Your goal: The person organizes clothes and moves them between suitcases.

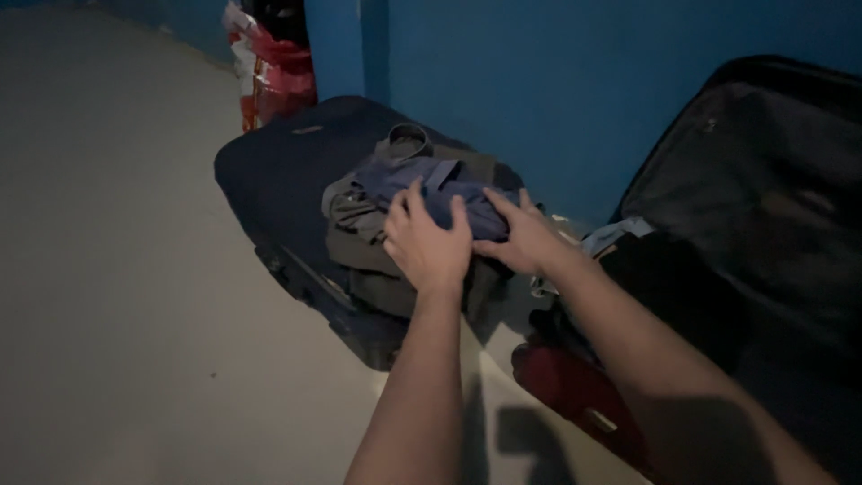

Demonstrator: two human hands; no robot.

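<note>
Both the left hand (426, 244) and right hand (525, 238) press flat, fingers spread, on a blue garment (440, 190) atop folded clothes (364, 238) on the closed dark suitcase (278, 171), holding nothing.

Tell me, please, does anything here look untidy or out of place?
Yes. The clothes lie in a loose, crumpled heap on top of the closed dark suitcase, not inside it. Both hands, left hand and right hand, press on the blue garment.
</note>
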